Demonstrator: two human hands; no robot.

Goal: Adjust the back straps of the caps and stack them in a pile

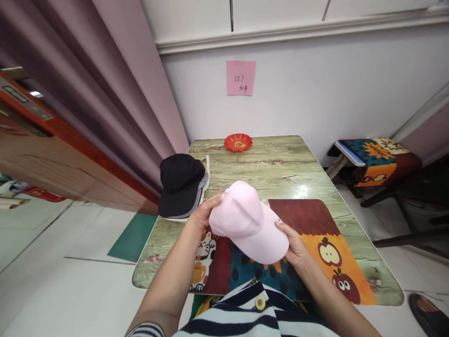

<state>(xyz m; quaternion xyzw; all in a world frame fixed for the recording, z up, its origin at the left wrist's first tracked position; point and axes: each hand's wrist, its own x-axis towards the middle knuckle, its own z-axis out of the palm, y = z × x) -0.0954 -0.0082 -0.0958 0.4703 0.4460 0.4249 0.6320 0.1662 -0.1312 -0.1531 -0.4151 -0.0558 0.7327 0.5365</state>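
Observation:
A pale pink cap (pixel 242 215) is held above the patterned mat (pixel 305 215) near the front of the table, its brim pointing to the lower right. My left hand (pixel 206 210) grips the back of the crown, with some fingers hidden behind it. At the brim's right edge, my right hand (pixel 293 243) holds on, thumb on top and the other fingers underneath. A black cap (pixel 180 182) lies at the table's left edge, on top of lighter-coloured caps that show beneath it.
A red scalloped dish (pixel 238 142) sits at the back of the wood-patterned table (pixel 280 164). Behind it, a pink note (pixel 241 77) is stuck to the wall. A curtain and an orange-edged door stand left. A cloth-covered stool (pixel 379 157) and a dark chair are right.

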